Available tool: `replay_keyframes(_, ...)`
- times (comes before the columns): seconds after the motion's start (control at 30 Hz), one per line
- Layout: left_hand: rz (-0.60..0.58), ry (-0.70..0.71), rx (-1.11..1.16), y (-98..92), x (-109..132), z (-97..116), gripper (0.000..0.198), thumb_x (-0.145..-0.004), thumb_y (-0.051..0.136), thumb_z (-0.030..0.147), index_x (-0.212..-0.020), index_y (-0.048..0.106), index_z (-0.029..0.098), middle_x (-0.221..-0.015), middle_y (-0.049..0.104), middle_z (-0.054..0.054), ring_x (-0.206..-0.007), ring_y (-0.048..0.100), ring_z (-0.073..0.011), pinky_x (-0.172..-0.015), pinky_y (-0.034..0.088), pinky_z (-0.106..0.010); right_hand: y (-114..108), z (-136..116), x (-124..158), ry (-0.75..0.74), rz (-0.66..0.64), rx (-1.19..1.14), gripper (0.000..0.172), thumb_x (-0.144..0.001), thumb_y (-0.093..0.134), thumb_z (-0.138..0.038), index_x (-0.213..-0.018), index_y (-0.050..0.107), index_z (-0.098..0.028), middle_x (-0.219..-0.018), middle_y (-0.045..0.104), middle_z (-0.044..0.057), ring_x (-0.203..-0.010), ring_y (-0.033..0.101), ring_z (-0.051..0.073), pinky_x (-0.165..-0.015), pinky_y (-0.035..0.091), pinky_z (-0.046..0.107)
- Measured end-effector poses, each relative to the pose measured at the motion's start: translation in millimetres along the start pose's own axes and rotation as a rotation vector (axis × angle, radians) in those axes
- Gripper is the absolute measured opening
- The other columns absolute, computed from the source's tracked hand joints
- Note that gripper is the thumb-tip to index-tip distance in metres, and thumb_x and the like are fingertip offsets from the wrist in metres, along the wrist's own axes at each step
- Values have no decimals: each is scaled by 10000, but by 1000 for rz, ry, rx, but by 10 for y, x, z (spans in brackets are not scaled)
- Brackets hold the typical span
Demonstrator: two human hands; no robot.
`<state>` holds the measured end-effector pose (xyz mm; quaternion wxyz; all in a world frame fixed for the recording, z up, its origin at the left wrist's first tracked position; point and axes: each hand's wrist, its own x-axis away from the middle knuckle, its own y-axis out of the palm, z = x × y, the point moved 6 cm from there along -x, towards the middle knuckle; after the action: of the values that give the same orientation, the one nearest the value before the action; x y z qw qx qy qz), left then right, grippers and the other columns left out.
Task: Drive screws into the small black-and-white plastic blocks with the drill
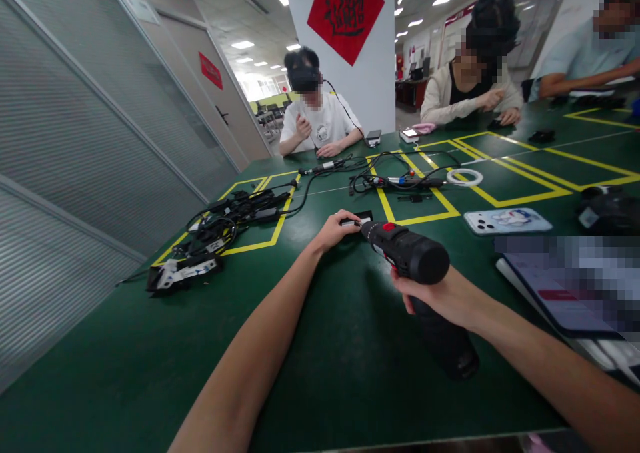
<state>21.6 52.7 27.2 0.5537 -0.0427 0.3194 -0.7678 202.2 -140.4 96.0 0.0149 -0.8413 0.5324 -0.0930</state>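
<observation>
My right hand point(440, 296) is wrapped round the grip of a black cordless drill point(407, 250) with a red switch, its nose pointing away from me. My left hand point(336, 228) is closed in a pinch on a small black and white part point(351, 222) right at the drill's tip. A small black flat piece point(365, 215) lies on the green table point(320, 360) just behind that part.
A heap of black cables and parts point(210, 240) lies at the left, more cables point(395, 180) and a white ring point(465, 176) in the middle. A phone point(507, 220) and a tablet point(565, 286) lie at the right. Three other people sit at the far side.
</observation>
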Motion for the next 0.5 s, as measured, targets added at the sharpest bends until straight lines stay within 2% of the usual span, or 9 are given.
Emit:
replay_keyframes(0.33,9,-50,37,14,6,-29,282,-652,683,313,-906,681,190,-1013,605,-38,-928,564,-179,-881,431,-323,-20,123,-44,14,10,68,126,-758,560,-206,-877,530,-178,-564,568,-35,-528,567,140,-589,439,279)
replay_keyframes(0.5,17,-45,52,6,2,-52,265,-646,688,296,-891,682,195,-1009,598,-32,-948,559,-182,-902,418,-327,-32,165,-64,34,16,86,93,-779,546,-234,-842,562,-167,-565,593,-10,-557,579,148,-625,434,294)
